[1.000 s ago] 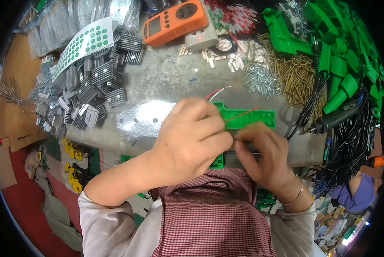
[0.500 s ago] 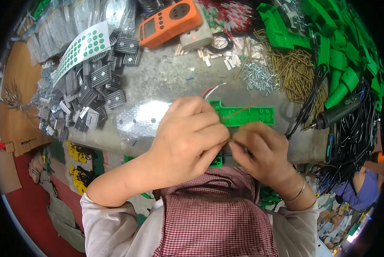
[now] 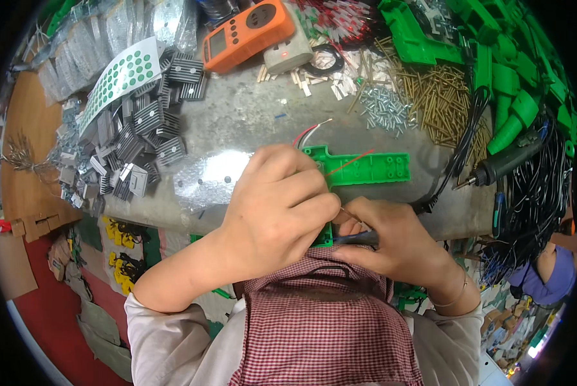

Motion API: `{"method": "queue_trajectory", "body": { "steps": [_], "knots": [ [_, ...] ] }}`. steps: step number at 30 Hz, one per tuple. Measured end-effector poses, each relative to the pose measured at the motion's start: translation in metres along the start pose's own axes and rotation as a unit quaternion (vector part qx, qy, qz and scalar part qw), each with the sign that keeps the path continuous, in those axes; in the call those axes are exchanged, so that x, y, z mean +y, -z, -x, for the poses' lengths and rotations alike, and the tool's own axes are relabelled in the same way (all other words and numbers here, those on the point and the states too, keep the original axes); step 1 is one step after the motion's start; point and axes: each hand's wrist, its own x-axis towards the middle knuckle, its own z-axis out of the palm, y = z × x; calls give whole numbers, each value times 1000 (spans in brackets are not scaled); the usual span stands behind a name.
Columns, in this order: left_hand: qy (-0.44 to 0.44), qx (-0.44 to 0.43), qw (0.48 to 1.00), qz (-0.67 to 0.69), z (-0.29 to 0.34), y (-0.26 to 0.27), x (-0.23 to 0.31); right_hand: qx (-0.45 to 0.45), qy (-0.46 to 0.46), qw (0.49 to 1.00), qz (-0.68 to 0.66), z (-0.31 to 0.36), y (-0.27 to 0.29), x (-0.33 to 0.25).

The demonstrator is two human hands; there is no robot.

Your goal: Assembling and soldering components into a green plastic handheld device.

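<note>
My left hand (image 3: 279, 209) is closed over the left part of an open green plastic housing (image 3: 372, 168), hiding what lies beneath. A thin brownish wire (image 3: 354, 216) runs from its fingertips toward my right hand (image 3: 398, 238). My right hand is closed on a dark slim piece (image 3: 358, 238), like a tool handle, held between thumb and fingers. Its exact kind is hidden. A loose red wire (image 3: 353, 162) lies across the housing. Red and white wires (image 3: 311, 132) with bare ends stick up behind my left hand.
Grey finned metal blocks (image 3: 143, 119) lie heaped at left under a sticker sheet (image 3: 122, 74). An orange meter (image 3: 250, 35) stands at the back. Silver screws (image 3: 388, 110), brass-coloured screws (image 3: 439, 103), a dark power screwdriver (image 3: 504, 167) and green housings (image 3: 513, 90) fill the right side.
My right hand has turned and opened its grip wider, and the dark slim piece now shows between its thumb and fingers. The housing has shifted slightly left; my left hand stays over it.
</note>
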Motion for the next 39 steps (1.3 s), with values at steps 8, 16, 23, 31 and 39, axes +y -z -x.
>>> {"method": "queue_trajectory", "body": {
  "steps": [8,16,23,31,39],
  "knots": [
    [10,-30,999,-7,0,6,4,1,12,996,94,-1,6,0],
    [45,-69,996,35,-4,24,7,119,0,896,427,31,45,-16],
    [104,6,994,12,-33,1,10,113,-6,914,389,25,58,-17],
    [136,-10,988,69,-31,-14,16,103,88,951,280,14,51,-26],
    [153,11,977,149,-27,-19,15,143,199,898,366,-5,50,-18]
  ]
}}
